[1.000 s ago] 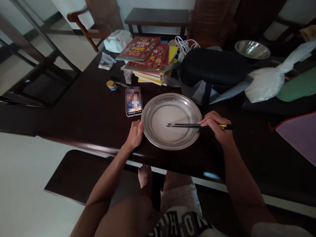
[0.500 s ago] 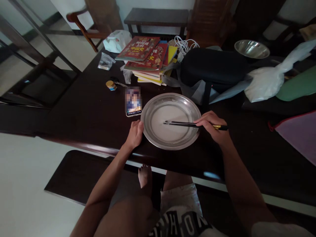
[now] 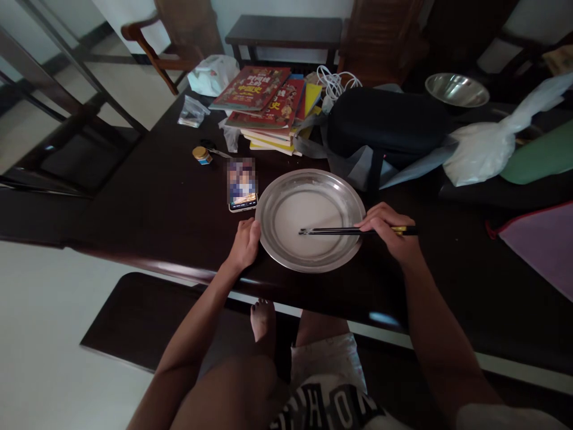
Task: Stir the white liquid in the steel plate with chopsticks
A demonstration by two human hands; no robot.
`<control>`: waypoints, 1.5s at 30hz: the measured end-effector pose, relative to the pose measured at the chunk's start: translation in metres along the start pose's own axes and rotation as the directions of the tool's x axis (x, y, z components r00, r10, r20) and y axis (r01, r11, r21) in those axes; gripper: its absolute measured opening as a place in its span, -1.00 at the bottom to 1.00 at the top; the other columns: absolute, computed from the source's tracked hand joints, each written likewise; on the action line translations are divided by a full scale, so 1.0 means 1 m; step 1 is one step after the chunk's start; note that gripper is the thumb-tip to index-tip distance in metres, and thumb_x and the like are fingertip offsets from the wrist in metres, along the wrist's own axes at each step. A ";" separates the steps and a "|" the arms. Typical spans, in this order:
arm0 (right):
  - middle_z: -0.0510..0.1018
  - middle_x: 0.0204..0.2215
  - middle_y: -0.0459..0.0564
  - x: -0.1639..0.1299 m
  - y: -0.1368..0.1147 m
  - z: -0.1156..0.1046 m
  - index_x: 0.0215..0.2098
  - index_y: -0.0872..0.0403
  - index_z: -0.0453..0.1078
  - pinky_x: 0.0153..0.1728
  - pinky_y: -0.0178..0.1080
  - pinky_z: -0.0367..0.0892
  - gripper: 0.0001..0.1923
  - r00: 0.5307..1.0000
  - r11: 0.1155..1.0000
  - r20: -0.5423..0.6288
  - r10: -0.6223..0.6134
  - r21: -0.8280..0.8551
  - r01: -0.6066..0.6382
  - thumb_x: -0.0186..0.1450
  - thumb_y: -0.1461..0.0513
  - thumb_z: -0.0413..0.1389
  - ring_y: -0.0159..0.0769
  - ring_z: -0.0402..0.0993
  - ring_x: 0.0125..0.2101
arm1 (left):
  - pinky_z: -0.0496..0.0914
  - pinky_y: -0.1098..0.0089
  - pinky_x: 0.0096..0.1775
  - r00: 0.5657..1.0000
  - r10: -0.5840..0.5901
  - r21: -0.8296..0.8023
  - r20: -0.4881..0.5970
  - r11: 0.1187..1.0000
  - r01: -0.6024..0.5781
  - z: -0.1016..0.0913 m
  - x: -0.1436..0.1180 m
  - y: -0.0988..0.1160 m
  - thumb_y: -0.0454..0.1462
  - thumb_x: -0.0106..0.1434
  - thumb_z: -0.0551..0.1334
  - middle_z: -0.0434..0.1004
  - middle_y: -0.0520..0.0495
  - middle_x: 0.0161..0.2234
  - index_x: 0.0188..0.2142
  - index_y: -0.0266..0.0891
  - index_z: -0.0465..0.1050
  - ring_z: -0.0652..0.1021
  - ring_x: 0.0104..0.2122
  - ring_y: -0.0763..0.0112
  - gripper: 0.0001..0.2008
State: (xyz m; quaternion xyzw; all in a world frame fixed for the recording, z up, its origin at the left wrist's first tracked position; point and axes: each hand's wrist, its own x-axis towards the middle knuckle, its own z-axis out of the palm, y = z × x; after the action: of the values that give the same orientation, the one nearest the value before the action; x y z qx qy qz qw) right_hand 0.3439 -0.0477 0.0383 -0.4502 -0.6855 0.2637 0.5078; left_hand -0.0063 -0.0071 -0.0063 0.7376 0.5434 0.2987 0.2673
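Observation:
A wide steel basin [image 3: 273,251] stands near the front edge of the dark table, with a milky white liquid [image 3: 290,215] in its bottom. My left hand [image 3: 246,242] is closed at the basin's left rim, the thumb against its outer side. My right hand [image 3: 388,228], at the right rim, grips a pair of black chopsticks [image 3: 333,231] with gold bands near their upper ends. Their wet, whitish tips lie close together in the liquid, a little left of the basin's middle. Just beyond my left hand a lit phone [image 3: 242,185] lies on the table.
Red books [image 3: 264,95] are stacked behind the phone, beside a small gold-lidded jar [image 3: 201,156]. A black case [image 3: 387,125], a white plastic bag [image 3: 478,152] and a second steel bowl [image 3: 456,89] occupy the back right. A purple cloth [image 3: 541,245] lies at right.
The chopstick tips have shifted slightly toward me and right within the liquid, and my right hand has moved a little right with them. My left hand and the basin look unmoved.

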 end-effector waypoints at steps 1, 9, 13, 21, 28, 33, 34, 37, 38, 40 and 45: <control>0.73 -0.39 -0.08 0.000 0.000 0.000 -0.37 -0.13 0.65 -0.21 -0.03 0.48 -0.72 1.000 1.000 0.015 -0.005 -0.012 0.005 0.45 0.17 0.15 -0.16 0.57 -0.29 | 0.44 0.07 -0.05 1.000 -0.001 0.001 0.002 1.000 0.001 0.000 0.000 0.000 0.17 0.50 -0.27 0.48 -0.17 -0.43 -0.49 -0.12 0.27 0.47 -0.34 0.17 -0.34; 0.72 -0.41 -0.06 0.000 0.000 0.000 -0.39 -0.13 0.64 -0.23 -0.03 0.47 -0.68 1.000 1.000 0.000 0.017 -0.004 -0.017 0.47 0.12 0.13 -0.16 0.57 -0.32 | 0.44 0.07 -0.07 1.000 0.012 0.007 0.009 1.000 -0.012 -0.001 0.000 -0.001 0.15 0.50 -0.27 0.49 -0.18 -0.43 -0.49 -0.13 0.28 0.50 -0.33 0.15 -0.34; 0.73 -0.37 -0.07 0.000 0.000 0.000 -0.37 -0.13 0.65 -0.17 -0.02 0.48 -0.71 1.000 0.999 0.018 -0.013 -0.051 0.014 0.46 0.13 0.15 -0.15 0.58 -0.27 | 0.42 0.09 -0.07 1.000 0.006 0.002 0.007 1.000 -0.006 -0.001 0.000 0.001 0.19 0.49 -0.28 0.45 -0.15 -0.45 -0.50 -0.12 0.25 0.47 -0.35 0.17 -0.33; 0.73 -0.38 -0.06 0.000 0.000 0.000 -0.38 -0.13 0.64 -0.19 0.00 0.49 -0.71 1.000 0.999 0.026 0.002 -0.034 -0.001 0.45 0.10 0.15 -0.13 0.57 -0.28 | 0.43 0.09 -0.07 1.000 0.005 0.009 0.004 1.000 -0.005 -0.001 0.000 0.001 0.22 0.47 -0.30 0.46 -0.15 -0.46 -0.51 -0.11 0.22 0.47 -0.35 0.18 -0.32; 0.72 -0.40 -0.06 -0.001 -0.001 0.000 -0.39 -0.12 0.63 -0.23 -0.03 0.47 -0.69 1.000 1.000 0.011 0.011 0.002 -0.011 0.47 0.13 0.13 -0.16 0.57 -0.31 | 0.44 0.06 -0.07 1.000 0.013 0.018 -0.001 1.000 -0.013 0.001 0.000 0.000 0.21 0.48 -0.31 0.48 -0.17 -0.45 -0.50 -0.12 0.24 0.49 -0.36 0.16 -0.31; 0.73 -0.37 -0.07 -0.001 0.001 0.000 -0.36 -0.12 0.65 -0.19 -0.02 0.47 -0.72 1.000 0.999 -0.005 -0.017 -0.029 0.017 0.46 0.17 0.14 -0.15 0.57 -0.27 | 0.44 0.09 -0.09 1.000 0.013 0.012 -0.003 1.000 -0.013 0.000 0.000 0.000 0.18 0.49 -0.29 0.47 -0.16 -0.44 -0.49 -0.13 0.26 0.48 -0.36 0.18 -0.32; 0.72 -0.39 -0.07 -0.001 0.001 0.000 -0.38 -0.12 0.64 -0.20 -0.02 0.47 -0.70 1.000 1.000 -0.020 -0.014 -0.017 0.013 0.46 0.16 0.13 -0.15 0.57 -0.29 | 0.44 0.09 -0.09 1.000 0.015 0.013 0.000 1.000 -0.015 0.000 0.000 0.000 0.17 0.50 -0.29 0.48 -0.17 -0.43 -0.49 -0.13 0.27 0.49 -0.36 0.18 -0.33; 0.72 -0.40 -0.07 -0.001 0.000 0.000 -0.39 -0.11 0.64 -0.22 -0.03 0.47 -0.69 1.000 1.000 0.009 0.005 -0.003 -0.005 0.46 0.17 0.13 -0.16 0.57 -0.30 | 0.45 0.09 -0.09 1.000 0.030 0.023 0.005 0.999 -0.030 0.000 0.000 -0.001 0.14 0.51 -0.29 0.48 -0.18 -0.43 -0.48 -0.14 0.28 0.50 -0.34 0.17 -0.34; 0.73 -0.38 -0.08 -0.001 0.000 0.001 -0.38 -0.11 0.64 -0.20 -0.03 0.47 -0.71 1.000 1.000 0.031 0.002 -0.015 -0.001 0.46 0.18 0.14 -0.16 0.58 -0.29 | 0.45 0.09 -0.09 0.999 0.035 0.027 0.004 0.999 -0.035 0.000 0.000 -0.001 0.13 0.52 -0.29 0.48 -0.18 -0.43 -0.48 -0.14 0.28 0.50 -0.34 0.17 -0.34; 0.74 -0.35 -0.09 -0.001 -0.001 0.000 -0.35 -0.12 0.65 -0.17 -0.03 0.47 -0.74 0.999 0.999 0.039 -0.015 -0.042 0.017 0.44 0.20 0.15 -0.16 0.58 -0.26 | 0.45 0.10 -0.09 0.999 0.039 0.031 -0.002 0.999 -0.039 0.000 0.000 -0.001 0.12 0.52 -0.29 0.47 -0.17 -0.44 -0.49 -0.13 0.26 0.50 -0.35 0.18 -0.35; 0.71 -0.42 -0.07 -0.001 0.001 0.000 -0.39 -0.11 0.64 -0.24 -0.05 0.46 -0.69 1.000 1.000 -0.023 0.000 0.007 0.000 0.47 0.17 0.13 -0.17 0.56 -0.32 | 0.45 0.11 -0.08 1.000 0.022 0.038 0.003 0.999 -0.022 -0.001 0.000 0.001 0.12 0.52 -0.29 0.47 -0.16 -0.45 -0.49 -0.13 0.24 0.47 -0.37 0.20 -0.36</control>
State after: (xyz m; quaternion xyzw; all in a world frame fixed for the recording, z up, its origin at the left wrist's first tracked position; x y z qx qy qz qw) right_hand 0.3444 -0.0475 0.0369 -0.4515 -0.6786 0.2607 0.5174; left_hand -0.0062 -0.0074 -0.0048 0.7488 0.5405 0.2903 0.2509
